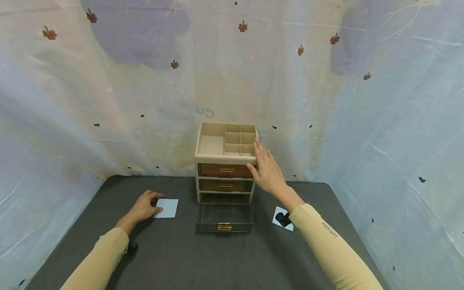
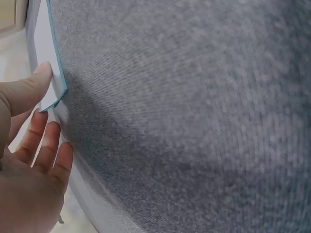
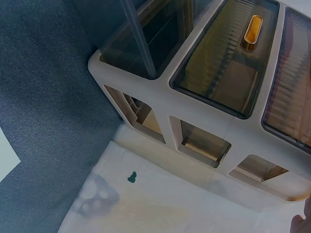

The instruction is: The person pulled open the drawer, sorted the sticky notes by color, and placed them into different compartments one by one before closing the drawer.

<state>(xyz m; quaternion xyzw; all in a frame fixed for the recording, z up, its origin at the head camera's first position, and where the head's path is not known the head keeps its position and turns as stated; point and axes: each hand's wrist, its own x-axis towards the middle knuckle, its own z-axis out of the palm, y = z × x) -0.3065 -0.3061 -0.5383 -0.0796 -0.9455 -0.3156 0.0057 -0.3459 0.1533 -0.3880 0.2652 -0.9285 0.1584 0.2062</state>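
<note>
At the left, my left hand (image 1: 146, 206) pinches a corner of a thin white square piece (image 1: 168, 208). In the left wrist view the square (image 2: 47, 46) shows a teal edge, with the thumb lying on its face. My right hand (image 1: 269, 172) rests, fingers straight, against the upper right side of a cream drawer organizer (image 1: 196, 161). Its bottom drawer (image 1: 224, 217), dark and see-through with a gold handle, is pulled out; the two drawers above are closed. The right wrist view shows the organizer's side (image 3: 160, 104) and only a bit of the right fingers.
Another white square (image 1: 275, 211) lies on the dark cloth-covered table (image 1: 174, 257) below the right forearm, partly hidden by a black object at the wrist. Open compartments top the organizer. A patterned curtain (image 1: 145, 96) hangs behind and at both sides.
</note>
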